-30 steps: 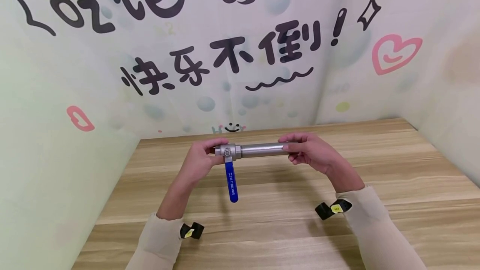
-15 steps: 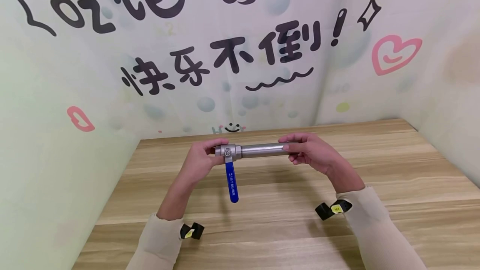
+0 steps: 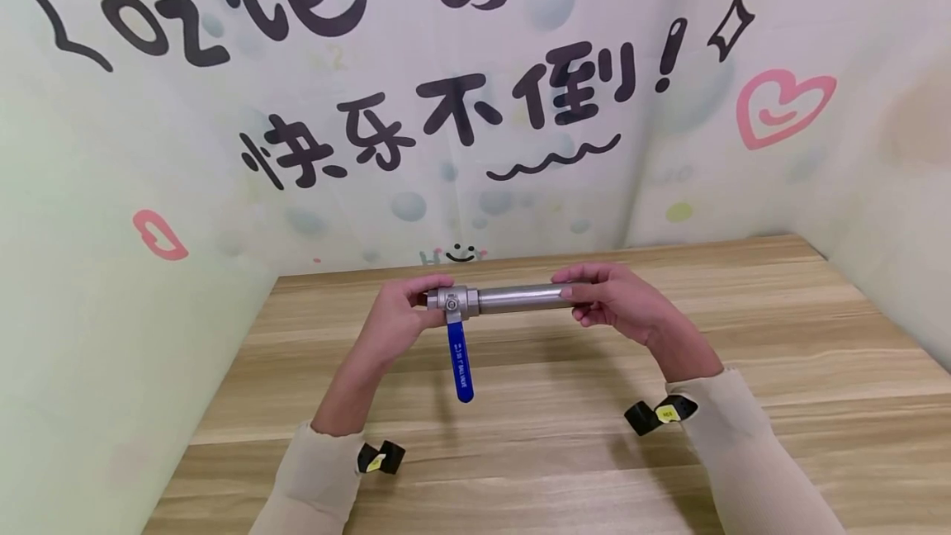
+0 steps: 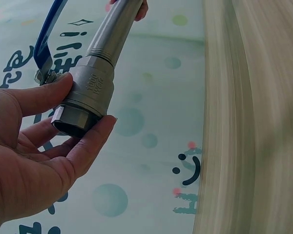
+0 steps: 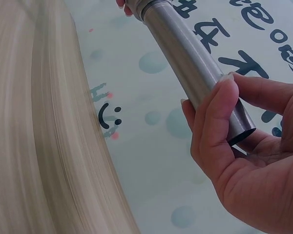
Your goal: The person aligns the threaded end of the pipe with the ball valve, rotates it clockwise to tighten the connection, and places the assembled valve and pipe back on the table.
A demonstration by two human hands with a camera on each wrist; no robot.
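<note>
In the left hand [image 3: 394, 320], pinched between thumb and fingers: a metal ball valve [image 3: 466, 301], embossed "1000 WOG". In the right hand [image 3: 622, 301], apart from the left and clamped near the free end: a metal pipe [image 3: 520, 296], joined in line with the valve. Toward the wearer, a blue lever [image 3: 461, 362]. Below the raised assembly, a wood-grain worktop [image 3: 535, 452]; behind, a pale backdrop [image 3: 357, 221] with black Chinese lettering [image 3: 466, 118].

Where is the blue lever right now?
In the head view, the blue lever is below the picture's middle, attached to the valve and pointing toward the bottom edge, just right of the left hand.
</note>
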